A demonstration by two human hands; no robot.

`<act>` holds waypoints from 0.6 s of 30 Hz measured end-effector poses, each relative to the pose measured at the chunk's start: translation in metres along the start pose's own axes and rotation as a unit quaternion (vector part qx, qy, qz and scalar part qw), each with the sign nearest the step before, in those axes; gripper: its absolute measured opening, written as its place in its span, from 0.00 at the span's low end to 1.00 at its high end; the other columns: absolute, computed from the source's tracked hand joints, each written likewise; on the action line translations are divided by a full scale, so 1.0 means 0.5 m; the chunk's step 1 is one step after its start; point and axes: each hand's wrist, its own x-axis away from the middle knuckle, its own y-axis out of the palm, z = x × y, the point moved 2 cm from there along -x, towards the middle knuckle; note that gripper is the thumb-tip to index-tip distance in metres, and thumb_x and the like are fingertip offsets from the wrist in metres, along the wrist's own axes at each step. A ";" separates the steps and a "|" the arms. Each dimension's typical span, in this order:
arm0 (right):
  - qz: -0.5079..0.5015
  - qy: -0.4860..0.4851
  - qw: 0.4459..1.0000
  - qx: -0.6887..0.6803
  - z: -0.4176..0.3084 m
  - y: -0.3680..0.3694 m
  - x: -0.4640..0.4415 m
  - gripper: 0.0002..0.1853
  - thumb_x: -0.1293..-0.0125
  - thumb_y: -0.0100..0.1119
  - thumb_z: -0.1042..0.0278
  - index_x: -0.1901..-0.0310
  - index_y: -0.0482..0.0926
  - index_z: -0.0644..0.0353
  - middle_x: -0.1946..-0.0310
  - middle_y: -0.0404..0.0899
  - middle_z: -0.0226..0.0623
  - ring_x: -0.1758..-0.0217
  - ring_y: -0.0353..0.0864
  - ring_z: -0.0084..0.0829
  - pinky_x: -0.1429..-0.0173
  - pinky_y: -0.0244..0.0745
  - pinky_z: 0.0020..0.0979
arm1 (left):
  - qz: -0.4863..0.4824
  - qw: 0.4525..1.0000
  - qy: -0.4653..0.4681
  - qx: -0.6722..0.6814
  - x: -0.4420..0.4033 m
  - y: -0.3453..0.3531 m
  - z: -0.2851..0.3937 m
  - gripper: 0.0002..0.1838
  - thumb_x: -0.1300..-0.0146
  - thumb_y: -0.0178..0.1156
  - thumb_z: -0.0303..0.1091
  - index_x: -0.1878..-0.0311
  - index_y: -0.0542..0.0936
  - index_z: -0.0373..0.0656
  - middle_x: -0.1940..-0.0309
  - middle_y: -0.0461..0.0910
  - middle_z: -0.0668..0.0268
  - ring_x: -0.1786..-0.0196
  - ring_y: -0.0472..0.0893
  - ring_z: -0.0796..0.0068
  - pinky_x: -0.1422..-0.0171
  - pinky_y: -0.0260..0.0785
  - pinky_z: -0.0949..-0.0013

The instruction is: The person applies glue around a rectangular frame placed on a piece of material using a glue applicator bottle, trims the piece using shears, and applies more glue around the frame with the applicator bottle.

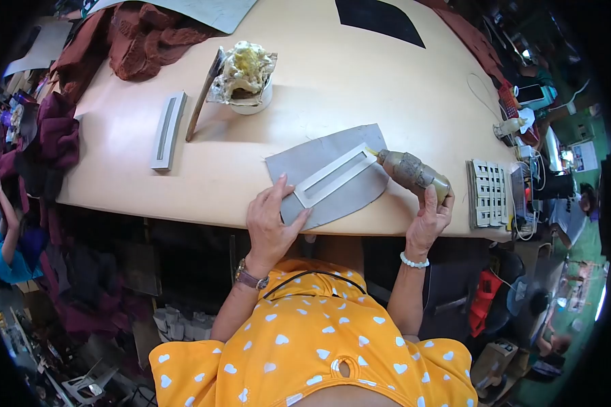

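Note:
A grey piece of fabric or leather (346,207) lies near the table's front edge. On it rests a pale rectangular frame with a long slot (336,175), tilted up to the right. My left hand (271,216) is at the frame's lower left end, thumb and fingers spread on either side and pressing on the grey piece. In my right hand (432,216) is a brownish glue bottle (414,171), held by its base. Its yellowish nozzle points left and meets the frame's upper right corner.
A second slotted frame (168,130) lies at left, beside a brown stick (205,95) leaning on a white tub (259,102) crusted with yellowish material. A stack of slotted grey pieces (489,195) sits at the right edge. Black sheet (380,20) and rust-coloured cloth (142,41) lie farther back.

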 end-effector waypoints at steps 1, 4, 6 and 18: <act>0.005 -0.006 1.000 0.011 0.005 -0.003 -0.002 0.21 0.42 0.61 0.76 0.48 0.68 0.67 0.53 0.71 0.37 0.51 0.72 0.26 0.45 0.70 0.27 | -0.003 1.000 -0.004 0.002 0.003 0.002 0.001 0.39 0.59 0.71 0.32 0.40 0.66 0.39 0.60 0.80 0.63 0.55 0.76 0.63 0.49 0.66 0.62; 0.006 -0.027 0.999 0.037 0.004 0.009 -0.007 0.21 0.43 0.62 0.77 0.48 0.68 0.67 0.53 0.70 0.37 0.51 0.72 0.26 0.46 0.69 0.26 | -0.006 1.000 0.000 -0.005 0.002 0.000 0.001 0.39 0.58 0.70 0.33 0.39 0.66 0.40 0.60 0.80 0.64 0.55 0.76 0.64 0.49 0.65 0.62; 0.006 -0.028 0.998 0.048 0.006 0.014 -0.004 0.20 0.43 0.62 0.77 0.49 0.68 0.67 0.54 0.70 0.37 0.52 0.72 0.25 0.47 0.69 0.26 | -0.005 1.000 0.004 -0.004 0.001 0.000 0.001 0.39 0.58 0.70 0.33 0.39 0.66 0.40 0.60 0.80 0.64 0.55 0.76 0.64 0.50 0.65 0.62; 0.022 -0.038 0.995 0.086 0.010 0.031 -0.011 0.17 0.42 0.62 0.73 0.53 0.70 0.67 0.59 0.73 0.34 0.56 0.73 0.23 0.50 0.70 0.24 | -0.003 1.000 0.004 0.002 0.001 0.000 0.002 0.39 0.58 0.71 0.32 0.39 0.66 0.40 0.60 0.80 0.63 0.56 0.76 0.63 0.50 0.65 0.62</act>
